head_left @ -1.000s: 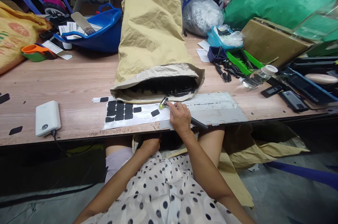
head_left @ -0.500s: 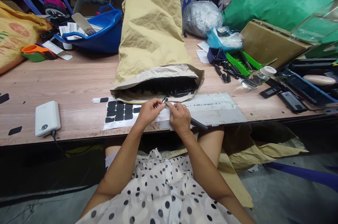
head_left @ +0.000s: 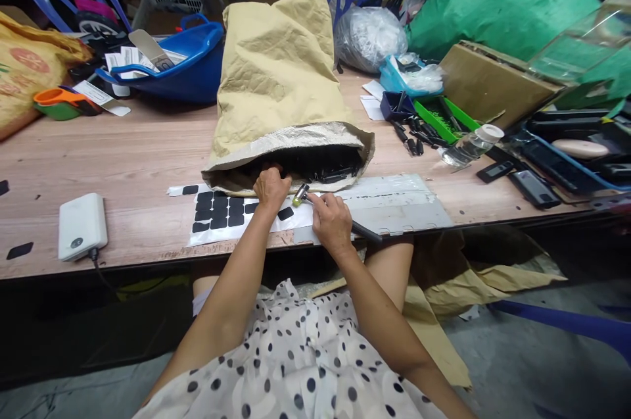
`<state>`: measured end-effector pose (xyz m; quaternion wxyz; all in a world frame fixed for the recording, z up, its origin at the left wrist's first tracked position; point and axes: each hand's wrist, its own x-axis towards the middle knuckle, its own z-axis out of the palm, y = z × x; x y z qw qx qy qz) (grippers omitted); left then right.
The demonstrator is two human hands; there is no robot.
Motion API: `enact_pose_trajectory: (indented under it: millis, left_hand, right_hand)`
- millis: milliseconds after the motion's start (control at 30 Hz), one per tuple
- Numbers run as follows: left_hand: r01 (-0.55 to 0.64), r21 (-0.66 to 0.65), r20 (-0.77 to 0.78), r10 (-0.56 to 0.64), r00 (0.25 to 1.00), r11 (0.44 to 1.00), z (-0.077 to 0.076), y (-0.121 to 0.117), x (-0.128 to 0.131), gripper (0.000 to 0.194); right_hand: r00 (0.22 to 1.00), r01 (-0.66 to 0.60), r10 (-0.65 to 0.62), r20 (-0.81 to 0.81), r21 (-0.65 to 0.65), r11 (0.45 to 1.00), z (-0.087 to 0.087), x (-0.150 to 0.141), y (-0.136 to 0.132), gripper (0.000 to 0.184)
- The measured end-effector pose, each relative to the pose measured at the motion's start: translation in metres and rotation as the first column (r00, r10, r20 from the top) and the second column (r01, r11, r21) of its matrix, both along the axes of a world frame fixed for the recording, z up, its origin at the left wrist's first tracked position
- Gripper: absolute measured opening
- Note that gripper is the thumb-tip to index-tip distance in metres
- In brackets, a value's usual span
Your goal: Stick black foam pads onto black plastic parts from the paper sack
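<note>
The right hand's (head_left: 332,218) grip is wrapped around a small hammer (head_left: 301,193) over a white sheet (head_left: 217,235) and grey board (head_left: 404,203) on the bench (head_left: 142,152). Beyond, the left hand (head_left: 272,189) reaches into a tan sack's (head_left: 280,70) mouth; I cannot tell its grip.

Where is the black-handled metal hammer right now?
Near the middle of the head view, the hammer is in the right hand, its yellow-tipped head just below the mouth of the large tan sack.
</note>
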<state>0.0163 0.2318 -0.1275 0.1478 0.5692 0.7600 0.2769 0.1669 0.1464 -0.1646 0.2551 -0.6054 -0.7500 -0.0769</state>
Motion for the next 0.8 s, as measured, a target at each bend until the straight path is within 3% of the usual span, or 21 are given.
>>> enact_pose_trajectory:
  millis: [67, 167, 267, 367, 800]
  left_hand:
    - [0.037, 0.048, -0.012, -0.037, 0.999, 0.998, 0.004, -0.01, -0.011, 0.022]
    - [0.192, 0.126, 0.043, -0.198, 0.979, 0.973, 0.008, -0.035, -0.034, 0.018]
    - [0.378, 0.105, 0.159, -0.39, 0.907, 0.92, 0.006, -0.059, -0.056, 0.018]
    - [0.503, 0.075, 0.22, -0.506, 0.834, 0.861, 0.001, -0.074, -0.067, 0.02]
    - [0.572, 0.141, 0.105, -0.587, 0.803, 0.808, -0.019, -0.073, -0.067, 0.018]
  right_hand:
    - [1.0, 0.003, -0.003, -0.004, -0.001, 1.0, 0.0, 0.0, 0.0, 0.042]
    - [1.0, 0.008, -0.008, -0.003, -0.009, 1.0, 0.0, -0.001, 0.0, 0.043]
    - [1.0, 0.006, -0.006, 0.001, -0.013, 1.0, 0.001, 0.0, 0.0, 0.042]
    - [1.0, 0.0, 0.0, 0.001, -0.006, 1.0, 0.001, 0.002, -0.001, 0.042]
    - [0.995, -0.05, 0.056, -0.078, 0.088, 0.995, 0.004, 0.007, -0.005, 0.041]
